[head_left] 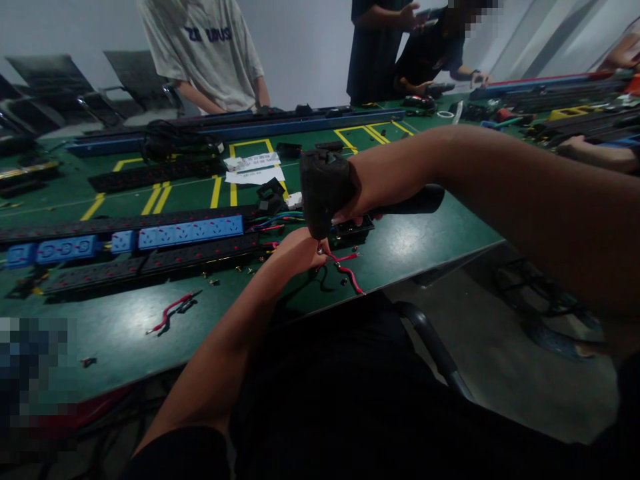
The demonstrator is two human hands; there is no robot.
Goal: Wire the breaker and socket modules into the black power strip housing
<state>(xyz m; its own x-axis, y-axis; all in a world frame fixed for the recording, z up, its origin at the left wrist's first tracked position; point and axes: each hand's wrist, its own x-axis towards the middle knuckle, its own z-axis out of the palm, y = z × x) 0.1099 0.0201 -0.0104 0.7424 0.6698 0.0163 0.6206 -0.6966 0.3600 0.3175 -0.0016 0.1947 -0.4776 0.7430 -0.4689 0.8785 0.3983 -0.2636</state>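
Note:
My right hand [366, 189] is wrapped round a dark power screwdriver [324, 190], its nose pointing down and its long black end [417, 200] sticking out to the right. The driver's tip meets a small shiny screw [321, 251] at the fingers of my left hand [301, 248]. Those fingers are pinched together low over the table, at the end of a short red wire [350, 257]; the contact is partly hidden. A second red wire piece [354, 279] with dark sleeving lies beside it near the table edge.
Black socket strips [200, 252] and a row of blue sockets [193, 233] lie to the left on the green table [120, 307]. Another red wire [170, 312] and loose screws [214, 282] are nearby. Paper labels [254, 167] lie behind. People [205, 53] stand across the table.

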